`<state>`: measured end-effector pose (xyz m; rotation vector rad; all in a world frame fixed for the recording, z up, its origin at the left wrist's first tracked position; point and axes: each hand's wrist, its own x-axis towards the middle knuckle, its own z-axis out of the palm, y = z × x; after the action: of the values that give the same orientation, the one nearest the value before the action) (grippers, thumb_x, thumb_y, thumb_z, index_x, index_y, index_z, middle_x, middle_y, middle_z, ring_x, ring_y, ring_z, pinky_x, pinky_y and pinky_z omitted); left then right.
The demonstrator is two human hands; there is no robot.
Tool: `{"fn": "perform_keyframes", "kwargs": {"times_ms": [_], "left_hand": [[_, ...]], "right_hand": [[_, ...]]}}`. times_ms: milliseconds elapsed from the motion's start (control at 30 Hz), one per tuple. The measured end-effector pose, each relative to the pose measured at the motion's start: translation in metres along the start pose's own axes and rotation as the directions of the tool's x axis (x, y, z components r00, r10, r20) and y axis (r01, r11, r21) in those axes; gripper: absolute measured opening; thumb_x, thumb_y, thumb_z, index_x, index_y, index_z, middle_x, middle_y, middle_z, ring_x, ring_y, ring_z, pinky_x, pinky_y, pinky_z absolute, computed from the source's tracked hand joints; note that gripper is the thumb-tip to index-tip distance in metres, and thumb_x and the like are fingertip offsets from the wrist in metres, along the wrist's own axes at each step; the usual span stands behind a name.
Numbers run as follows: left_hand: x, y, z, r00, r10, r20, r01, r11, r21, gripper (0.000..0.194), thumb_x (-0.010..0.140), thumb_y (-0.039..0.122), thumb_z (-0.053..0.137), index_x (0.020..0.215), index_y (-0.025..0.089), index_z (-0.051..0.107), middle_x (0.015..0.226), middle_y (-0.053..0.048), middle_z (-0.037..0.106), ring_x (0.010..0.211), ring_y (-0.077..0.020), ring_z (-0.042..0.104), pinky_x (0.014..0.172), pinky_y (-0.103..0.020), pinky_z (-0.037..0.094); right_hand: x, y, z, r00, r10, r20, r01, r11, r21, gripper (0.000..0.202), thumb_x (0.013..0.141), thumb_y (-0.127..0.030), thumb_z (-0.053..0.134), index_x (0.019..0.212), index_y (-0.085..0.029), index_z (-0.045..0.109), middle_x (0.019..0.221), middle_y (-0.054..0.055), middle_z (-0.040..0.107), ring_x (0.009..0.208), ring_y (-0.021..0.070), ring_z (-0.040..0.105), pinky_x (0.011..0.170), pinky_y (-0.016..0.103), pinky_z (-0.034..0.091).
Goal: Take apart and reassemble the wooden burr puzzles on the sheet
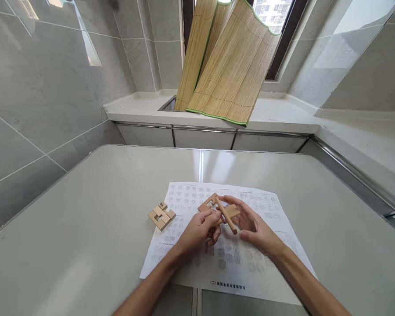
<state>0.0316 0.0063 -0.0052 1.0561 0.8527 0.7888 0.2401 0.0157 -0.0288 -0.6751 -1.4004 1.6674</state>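
Several interlocking wooden puzzle pieces [231, 211] are between my hands, above the printed sheet. My left hand [202, 226] is closed, pinching them between thumb and fingers. One narrow wooden bar [226, 216] slants across the others, its lower end pointing toward me. My right hand [255, 226] curls round the far and right sides, fingertips at the bar's upper end and behind the pieces, its thumb apart from the wood. A flat notched wooden piece [208, 202] shows just beyond my left fingers; whether it is joined to the rest I cannot tell.
Left of my hands, more notched wooden pieces [161, 216] sit together at the sheet's edge. The paper sheet [184, 267] with small printed diagrams lies on a pale table [85, 210]. Beyond it are a white window sill [134, 107] and a bamboo mat [233, 66].
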Motion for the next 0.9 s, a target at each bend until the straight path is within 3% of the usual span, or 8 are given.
{"fn": "perform_keyframes", "kwargs": {"times_ms": [167, 333, 400, 500, 600, 733, 800, 900], "left_hand": [[0.001, 0.005, -0.008, 0.975, 0.102, -0.197, -0.12, 0.989, -0.084, 0.04, 0.098, 0.054, 0.059, 0.081, 0.018, 0.058, 0.06, 0.005, 0.053, 0.046, -0.0075, 0.036, 0.047, -0.023, 0.026], [0.001, 0.013, -0.018, 0.932, 0.16, -0.324, -0.193, 0.979, -0.071, 0.038, 0.101, 0.049, 0.055, 0.079, 0.017, 0.057, 0.066, 0.003, 0.055, 0.05, -0.0074, 0.037, 0.051, -0.023, 0.03], [0.0, 0.016, -0.021, 0.911, 0.183, -0.369, -0.215, 0.976, -0.046, 0.037, 0.101, 0.048, 0.055, 0.079, 0.018, 0.056, 0.065, 0.003, 0.056, 0.05, -0.0079, 0.039, 0.053, -0.023, 0.032], [0.001, 0.016, -0.022, 0.892, 0.214, -0.399, -0.238, 0.971, -0.01, 0.034, 0.101, 0.047, 0.055, 0.083, 0.019, 0.056, 0.066, 0.004, 0.055, 0.05, -0.0083, 0.039, 0.053, -0.023, 0.033], [0.004, 0.013, -0.023, 0.885, 0.232, -0.403, -0.251, 0.968, 0.007, 0.03, 0.1, 0.047, 0.057, 0.088, 0.019, 0.056, 0.069, 0.004, 0.057, 0.049, -0.0079, 0.04, 0.051, -0.023, 0.032], [0.007, 0.009, -0.022, 0.882, 0.252, -0.399, -0.261, 0.965, 0.033, 0.029, 0.1, 0.049, 0.058, 0.096, 0.02, 0.058, 0.07, 0.004, 0.059, 0.049, -0.008, 0.042, 0.052, -0.022, 0.034], [0.008, 0.007, -0.022, 0.883, 0.251, -0.397, -0.254, 0.966, 0.046, 0.03, 0.1, 0.051, 0.058, 0.1, 0.02, 0.06, 0.071, 0.004, 0.061, 0.05, -0.0082, 0.044, 0.051, -0.022, 0.035], [0.009, 0.005, -0.023, 0.886, 0.238, -0.397, -0.234, 0.97, 0.06, 0.032, 0.099, 0.052, 0.058, 0.104, 0.021, 0.061, 0.088, -0.001, 0.07, 0.051, -0.0077, 0.049, 0.051, -0.023, 0.038]], "right_hand": [[0.002, 0.003, -0.002, 0.972, -0.078, -0.223, 0.036, 0.982, -0.186, 0.043, 0.097, -0.052, 0.063, 0.136, -0.033, 0.059, 0.151, 0.01, 0.055, 0.133, 0.0332, 0.055, 0.101, 0.046, 0.05], [0.001, 0.006, 0.003, 0.953, -0.136, -0.272, -0.037, 0.836, -0.547, 0.031, 0.098, -0.041, 0.063, 0.127, -0.029, 0.061, 0.127, 0.009, 0.066, 0.101, 0.0261, 0.065, 0.102, 0.049, 0.049], [0.001, 0.009, 0.007, 0.956, -0.184, -0.227, -0.016, 0.742, -0.67, 0.028, 0.099, -0.036, 0.061, 0.126, -0.028, 0.061, 0.127, 0.009, 0.066, 0.102, 0.0264, 0.065, 0.099, 0.048, 0.052], [0.001, 0.014, 0.014, 0.964, -0.251, -0.093, 0.081, 0.606, -0.792, 0.032, 0.1, -0.03, 0.057, 0.132, -0.028, 0.058, 0.136, 0.011, 0.063, 0.123, 0.0297, 0.06, 0.104, 0.049, 0.053], [0.001, 0.018, 0.021, 0.958, -0.277, 0.071, 0.19, 0.43, -0.882, 0.048, 0.099, -0.027, 0.059, 0.146, -0.028, 0.05, 0.152, 0.012, 0.054, 0.143, 0.0319, 0.047, 0.116, 0.055, 0.045], [0.003, 0.022, 0.03, 0.952, -0.219, 0.214, 0.262, 0.219, -0.94, 0.07, 0.097, -0.029, 0.064, 0.161, -0.027, 0.034, 0.165, 0.012, 0.04, 0.155, 0.0346, 0.029, 0.118, 0.06, 0.041], [0.004, 0.023, 0.033, 0.951, -0.215, 0.223, 0.265, 0.191, -0.945, 0.07, 0.098, -0.03, 0.063, 0.161, -0.025, 0.033, 0.164, 0.013, 0.042, 0.155, 0.0351, 0.03, 0.118, 0.061, 0.041], [0.005, 0.023, 0.035, 0.945, -0.252, 0.209, 0.268, 0.229, -0.936, 0.056, 0.099, -0.028, 0.063, 0.151, -0.023, 0.044, 0.15, 0.015, 0.055, 0.144, 0.0346, 0.045, 0.115, 0.059, 0.045]]}}
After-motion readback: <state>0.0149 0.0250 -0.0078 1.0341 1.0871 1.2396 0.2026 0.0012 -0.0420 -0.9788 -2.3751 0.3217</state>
